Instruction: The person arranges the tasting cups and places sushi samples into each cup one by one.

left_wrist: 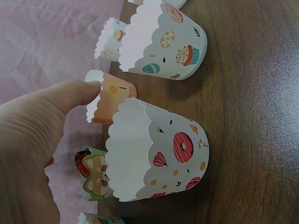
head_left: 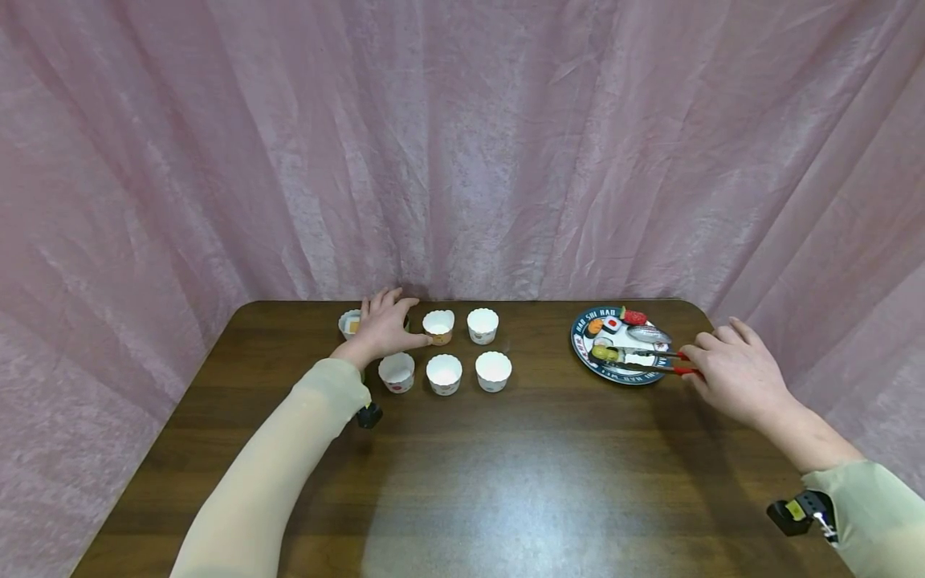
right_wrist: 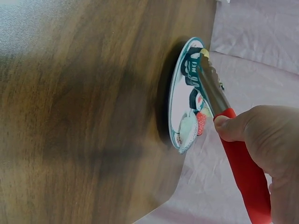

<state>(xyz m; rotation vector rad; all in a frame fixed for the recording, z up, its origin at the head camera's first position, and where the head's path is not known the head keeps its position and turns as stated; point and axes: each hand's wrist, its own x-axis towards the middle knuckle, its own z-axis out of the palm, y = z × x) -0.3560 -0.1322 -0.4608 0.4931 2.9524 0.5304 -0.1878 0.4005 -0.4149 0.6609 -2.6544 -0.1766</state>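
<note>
My right hand [head_left: 742, 377] grips a pair of tongs [right_wrist: 243, 170] by the red handles. Their metal tips are at a yellowish food piece [head_left: 604, 353] on the round blue-rimmed plate [head_left: 576, 341]; whether they clasp it, I cannot tell. Also on the plate are a strawberry [right_wrist: 201, 123], a sushi roll [head_left: 612, 323] and a silvery shell-shaped piece [head_left: 649, 334]. Over the left cups my left hand [head_left: 383, 325] spreads its fingers, thumb at the rim of an orange paper cup [left_wrist: 116, 100]. A green cup [left_wrist: 97, 175] with something reddish inside is mostly hidden by this hand in the head view.
White scalloped paper cups stand in two rows, including a front left cup [head_left: 397, 373], a front right cup [head_left: 494, 372] and a back right cup [head_left: 482, 326]. The back left cup [head_left: 348, 323] holds a yellow-and-white piece. A pink curtain [head_left: 462, 160] hangs behind the wooden table [head_left: 506, 474].
</note>
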